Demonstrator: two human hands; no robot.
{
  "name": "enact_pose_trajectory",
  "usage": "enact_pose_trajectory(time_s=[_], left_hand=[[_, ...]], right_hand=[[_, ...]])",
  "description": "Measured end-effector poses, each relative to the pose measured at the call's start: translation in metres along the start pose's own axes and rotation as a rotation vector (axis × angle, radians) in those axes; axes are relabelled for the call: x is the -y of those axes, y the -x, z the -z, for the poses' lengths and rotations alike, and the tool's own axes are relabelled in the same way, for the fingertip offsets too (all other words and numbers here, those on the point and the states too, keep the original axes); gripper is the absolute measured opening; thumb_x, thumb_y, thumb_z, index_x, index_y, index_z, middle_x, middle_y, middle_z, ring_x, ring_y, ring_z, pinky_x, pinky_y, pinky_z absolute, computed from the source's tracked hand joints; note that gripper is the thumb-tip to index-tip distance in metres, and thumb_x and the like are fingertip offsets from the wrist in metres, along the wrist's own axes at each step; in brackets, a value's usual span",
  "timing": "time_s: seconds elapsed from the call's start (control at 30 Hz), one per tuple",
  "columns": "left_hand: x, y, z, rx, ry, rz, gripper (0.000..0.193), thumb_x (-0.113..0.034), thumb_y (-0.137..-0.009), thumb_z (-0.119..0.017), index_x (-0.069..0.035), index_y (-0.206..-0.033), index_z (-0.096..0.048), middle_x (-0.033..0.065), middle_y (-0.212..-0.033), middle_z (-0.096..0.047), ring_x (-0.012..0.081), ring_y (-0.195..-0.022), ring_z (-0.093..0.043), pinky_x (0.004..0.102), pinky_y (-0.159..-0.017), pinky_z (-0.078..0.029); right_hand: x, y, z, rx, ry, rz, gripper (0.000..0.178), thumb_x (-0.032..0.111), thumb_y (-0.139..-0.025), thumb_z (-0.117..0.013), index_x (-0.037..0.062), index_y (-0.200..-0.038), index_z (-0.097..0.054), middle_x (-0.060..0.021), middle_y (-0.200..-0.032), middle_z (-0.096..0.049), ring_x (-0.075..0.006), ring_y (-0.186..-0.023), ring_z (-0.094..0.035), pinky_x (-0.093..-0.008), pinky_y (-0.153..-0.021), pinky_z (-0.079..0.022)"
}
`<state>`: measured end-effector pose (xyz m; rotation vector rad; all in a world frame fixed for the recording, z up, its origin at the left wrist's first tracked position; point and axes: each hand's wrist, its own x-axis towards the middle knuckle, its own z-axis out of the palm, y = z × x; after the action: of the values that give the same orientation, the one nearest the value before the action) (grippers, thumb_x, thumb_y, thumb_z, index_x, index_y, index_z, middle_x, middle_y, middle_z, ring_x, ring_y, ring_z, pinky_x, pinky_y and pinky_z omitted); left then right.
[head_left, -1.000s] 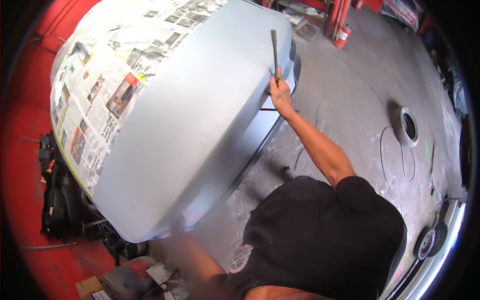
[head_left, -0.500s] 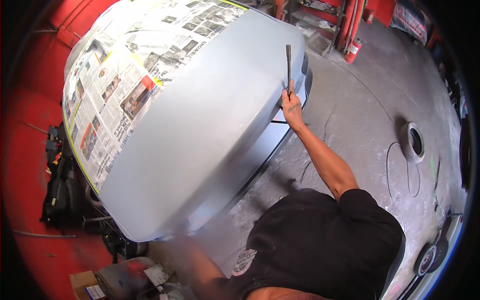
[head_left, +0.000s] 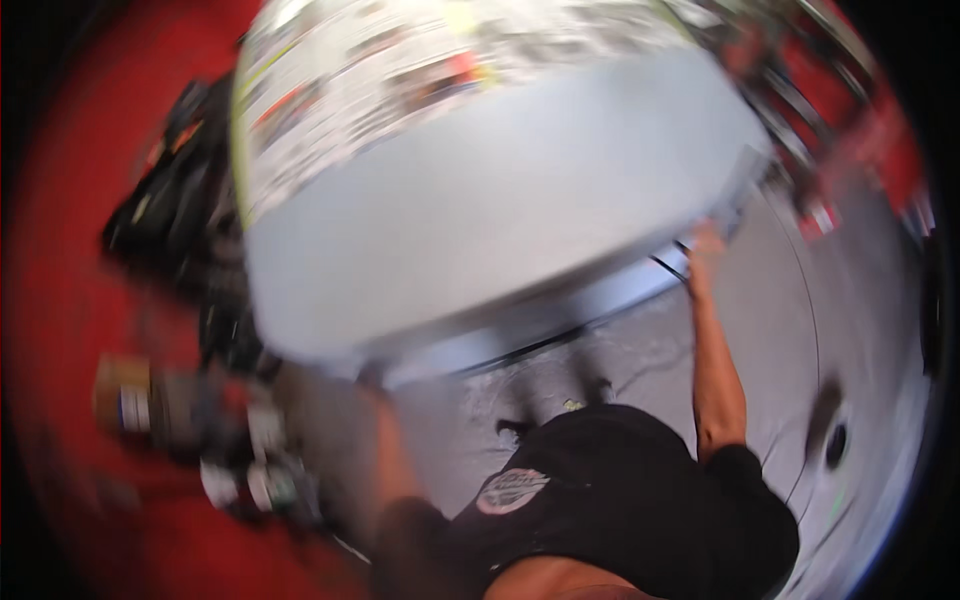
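Note:
A smooth pale-grey car body end (head_left: 500,190) fills the upper middle, its farther part covered with newspaper sheets (head_left: 360,100). My right hand (head_left: 706,240) is at the right end of its near lower edge. A blurred dark streak above that hand matches the slim dark rod (head_left: 748,165), which the closed fingers still seem to grip. Dark thin bars (head_left: 668,268) show just left of the hand. My left hand (head_left: 372,378) is at the left corner of the same edge. Motion smears its fingers, and whether it touches the panel is unclear.
At left, black parts (head_left: 175,195) lie against the red surface. A cardboard box (head_left: 123,392) and jumbled items sit below them. Red equipment (head_left: 875,165) stands at upper right. A tyre (head_left: 836,447) and a thin cable (head_left: 812,330) lie on the grey floor.
The view has swung, so the car now lies more level across it. My right hand appears farther right, with the rod now slanting up and right. Much of the picture has become blurred.

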<state>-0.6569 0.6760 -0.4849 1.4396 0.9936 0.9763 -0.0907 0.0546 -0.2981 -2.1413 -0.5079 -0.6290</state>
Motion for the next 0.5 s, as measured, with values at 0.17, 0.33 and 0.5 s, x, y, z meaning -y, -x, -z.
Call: enact_pose_trajectory(time_s=[0.17,0.33,0.5], left_hand=[[0.011,0.028,-0.008,-0.379,0.060,-0.003,0.042,-0.038,-0.096,-0.066,-0.006,-0.118,-0.051,0.0117,-0.109,-0.060,0.0229,-0.099,-0.058,0.0382,-0.087,-0.048],[-0.052,0.057,-0.050,-0.448,-0.217,0.075,0.051,-0.044,-0.093,-0.069,-0.003,-0.114,-0.050,0.0136,-0.105,-0.060,0.0246,-0.095,-0.059,0.0387,-0.086,-0.048],[-0.082,0.071,-0.067,-0.522,-0.192,0.045,0.051,-0.044,-0.090,-0.071,-0.003,-0.111,-0.052,0.0135,-0.102,-0.061,0.0273,-0.092,-0.060,0.0399,-0.083,-0.048]], right_hand=[[0.036,-0.027,-0.001,-0.082,-0.241,-0.412,0.055,0.041,-0.106,-0.044,-0.0107,-0.120,-0.058,-0.0182,-0.109,-0.063,-0.0264,-0.100,-0.056,-0.0398,-0.093,-0.044],[0.054,-0.038,0.018,-0.125,-0.299,-0.459,0.056,0.041,-0.107,-0.043,-0.0123,-0.121,-0.055,-0.0185,-0.115,-0.061,-0.0248,-0.102,-0.053,-0.0376,-0.094,-0.043],[0.074,-0.039,0.026,-0.118,-0.286,-0.384,0.054,0.038,-0.106,-0.044,-0.0123,-0.122,-0.055,-0.0176,-0.113,-0.061,-0.0251,-0.102,-0.054,-0.0381,-0.093,-0.044]])
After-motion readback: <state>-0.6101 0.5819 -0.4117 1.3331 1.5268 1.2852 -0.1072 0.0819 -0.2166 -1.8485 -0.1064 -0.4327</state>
